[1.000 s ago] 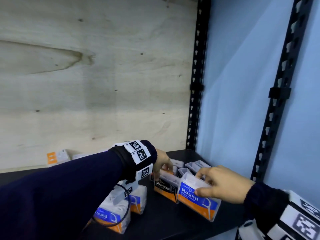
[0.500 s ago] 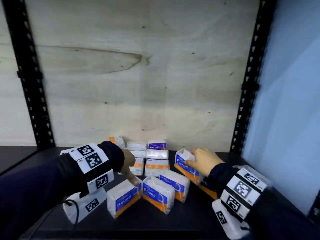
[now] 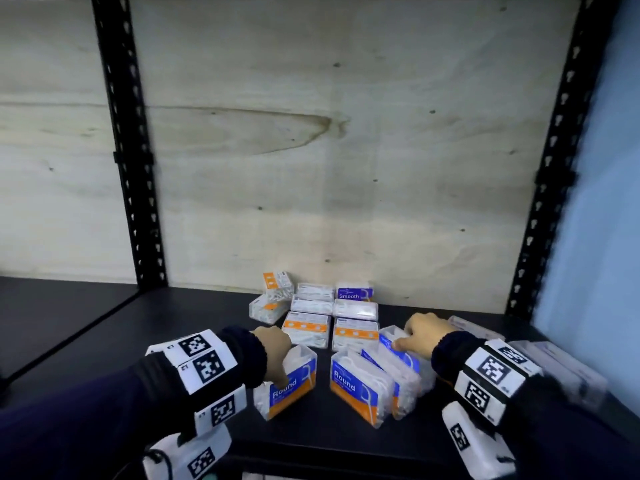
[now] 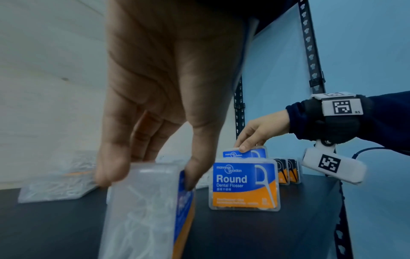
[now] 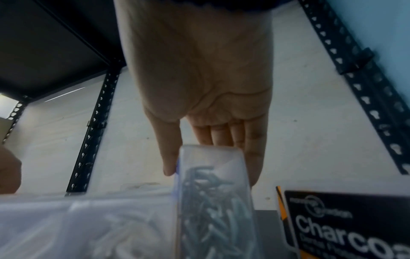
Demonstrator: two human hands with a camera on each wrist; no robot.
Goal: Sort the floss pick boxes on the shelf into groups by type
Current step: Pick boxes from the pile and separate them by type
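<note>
Clear floss pick boxes stand on the black shelf. My left hand pinches the top of a blue-and-orange Round box by thumb and fingers, as the left wrist view shows for this left hand and Round box. My right hand grips the rearmost Round box in a row behind another Round box. The right wrist view shows the right hand holding that box at its top.
A cluster of Smooth and orange-labelled boxes lies at the back centre. Black Charcoal boxes stand at the right, one close by. Black uprights and a plywood back wall bound the shelf.
My head turned left, bringing the whole shelf into view. The right hand carried its Round box left to the other Round boxes. The left hand left the Charcoal boxes and took hold of the left Round box.
</note>
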